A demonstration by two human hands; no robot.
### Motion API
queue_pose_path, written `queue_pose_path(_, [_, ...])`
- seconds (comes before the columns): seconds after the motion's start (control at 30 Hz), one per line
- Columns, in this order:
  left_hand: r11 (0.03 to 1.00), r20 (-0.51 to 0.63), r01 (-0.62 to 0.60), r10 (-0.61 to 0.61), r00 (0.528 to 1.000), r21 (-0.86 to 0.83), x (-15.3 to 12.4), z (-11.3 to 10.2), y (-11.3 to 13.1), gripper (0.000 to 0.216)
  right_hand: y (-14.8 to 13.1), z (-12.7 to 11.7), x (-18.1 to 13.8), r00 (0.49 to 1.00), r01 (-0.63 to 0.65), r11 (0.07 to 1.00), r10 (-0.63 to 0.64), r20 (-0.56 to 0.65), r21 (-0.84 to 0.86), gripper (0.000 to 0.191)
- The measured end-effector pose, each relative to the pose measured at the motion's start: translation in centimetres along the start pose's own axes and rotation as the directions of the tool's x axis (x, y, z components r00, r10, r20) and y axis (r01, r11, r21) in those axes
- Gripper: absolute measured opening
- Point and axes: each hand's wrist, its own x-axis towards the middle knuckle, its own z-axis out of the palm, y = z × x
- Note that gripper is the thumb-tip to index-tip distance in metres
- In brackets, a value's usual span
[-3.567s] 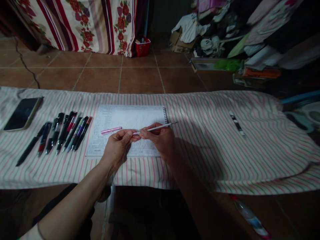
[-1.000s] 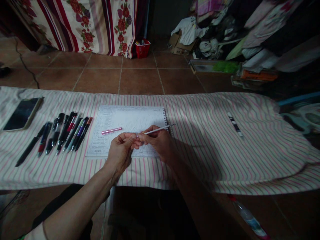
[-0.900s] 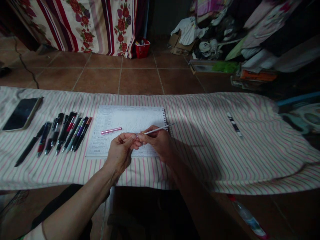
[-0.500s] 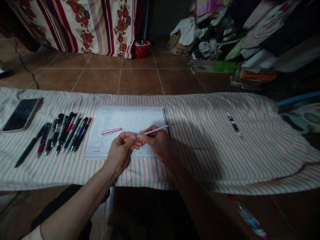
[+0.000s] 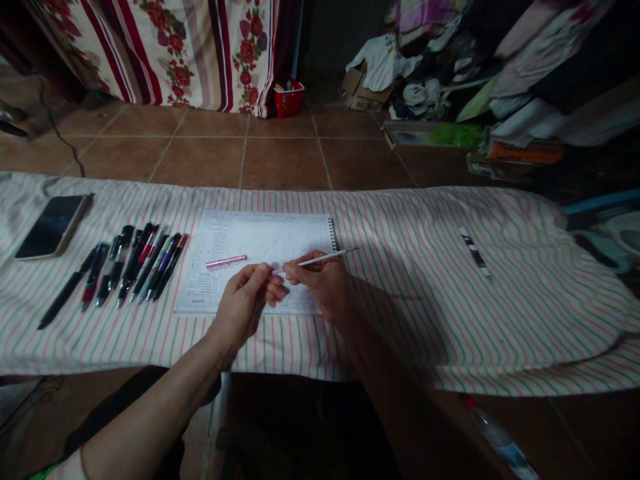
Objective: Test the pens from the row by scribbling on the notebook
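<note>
Over the spiral notebook (image 5: 250,230), my right hand (image 5: 327,283) is closed around a slim white pen refill (image 5: 323,258). Its thin dark tip points right, past the notebook's coil. My left hand (image 5: 245,293) pinches a small pinkish piece (image 5: 277,271) in line with the refill's left end. Fingers partly cover that piece, so I cannot tell whether the two are joined. A shiny pink pen barrel (image 5: 226,262) lies on the page, just beyond my left hand.
Left of the notebook lies a row of several pens (image 5: 137,267), with a phone (image 5: 53,227) farther left. A black-and-white pen-like item (image 5: 475,252) rests on the striped cloth (image 5: 400,227) at right. A plastic bottle (image 5: 500,437) lies on the floor.
My hands have drawn slightly apart, and the pinkish piece between them shows more. The refill has shifted a little right with my right hand. The whole view has shifted slightly.
</note>
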Motion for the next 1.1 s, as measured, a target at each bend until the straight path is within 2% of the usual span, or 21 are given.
queue_pose_path(0.03, [0.988,-0.049,-0.084,0.091,0.995,0.131,0.0,-0.4,0.2,0.02,0.0,-0.1,0.0,1.0,0.008,1.0,-0.008,-0.007,0.004,0.024])
queue_pose_path(0.07, [0.936,-0.109,-0.177,0.219,0.97,0.305,0.1,-1.0,0.5,0.017,-0.1,-0.1,0.1,1.0,0.015,1.0,-0.015,-0.015,0.004,0.024])
queue_pose_path(0.1, [0.82,-0.134,-0.262,0.376,0.917,0.508,0.2,-1.6,1.0,0.013,-0.1,-0.2,0.1,1.0,0.02,1.0,-0.02,-0.022,0.001,0.024])
queue_pose_path(0.13, [0.655,-0.098,-0.323,0.52,0.848,0.683,0.4,-2.4,1.5,0.009,-0.1,-0.3,0.1,0.999,0.026,1.0,-0.026,-0.029,-0.004,0.024])
queue_pose_path(0.17, [0.476,-0.008,-0.366,0.619,0.786,0.8,0.7,-3.3,2.0,0.007,-0.1,-0.3,0.2,0.999,0.033,0.999,-0.033,-0.036,-0.011,0.023])
queue_pose_path(0.23, [0.141,0.201,-0.393,0.677,0.708,0.909,1.4,-5.1,2.7,0.009,0.0,-0.4,0.3,0.998,0.045,0.999,-0.046,-0.045,-0.026,0.023])
queue_pose_path(0.27, [0.017,0.263,-0.378,0.689,0.675,0.926,1.8,-5.9,2.8,0.01,0.0,-0.3,0.3,0.998,0.047,0.998,-0.048,-0.045,-0.031,0.023])
queue_pose_path(0.33, [-0.134,0.346,-0.353,0.674,0.652,0.926,2.5,-7.2,2.6,0.019,0.0,-0.2,0.4,0.998,0.047,0.998,-0.049,-0.045,-0.035,0.022])
queue_pose_path(0.4, [-0.212,0.404,-0.354,0.634,0.66,0.911,3.1,-8.0,2.1,0.019,0.0,-0.1,0.4,0.998,0.049,0.998,-0.05,-0.045,-0.035,0.022])
queue_pose_path(0.47, [-0.226,0.409,-0.348,0.63,0.66,0.91,3.5,-8.2,1.5,0.014,-0.1,0.1,0.4,0.998,0.055,0.998,-0.056,-0.041,-0.035,0.021])
queue_pose_path(0.53, [-0.198,0.389,-0.348,0.646,0.657,0.916,3.6,-7.9,1.4,0.011,-0.2,0.2,0.4,0.997,0.062,0.997,-0.063,-0.037,-0.04,0.022])
queue_pose_path(0.6, [-0.145,0.375,-0.375,0.644,0.667,0.916,3.3,-7.3,1.6,0.011,-0.2,0.2,0.5,0.997,0.065,0.997,-0.066,-0.033,-0.041,0.022])
queue_pose_path(0.73, [-0.009,0.397,-0.479,0.575,0.716,0.878,2.0,-6.0,2.2,0.012,0.1,0.2,0.6,0.998,0.056,0.998,-0.056,-0.036,-0.022,0.024])
queue_pose_path(0.93, [0.225,0.35,-0.514,0.508,0.787,0.828,1.0,-5.2,1.6,0.019,0.1,0.3,0.4,0.997,0.076,0.996,-0.077,-0.026,-0.055,0.022])
queue_pose_path(1.1, [0.262,0.365,-0.524,0.475,0.801,0.81,0.9,-4.6,1.3,0.018,-0.3,0.5,0.2,0.996,0.081,0.994,-0.083,-0.018,-0.068,0.026])
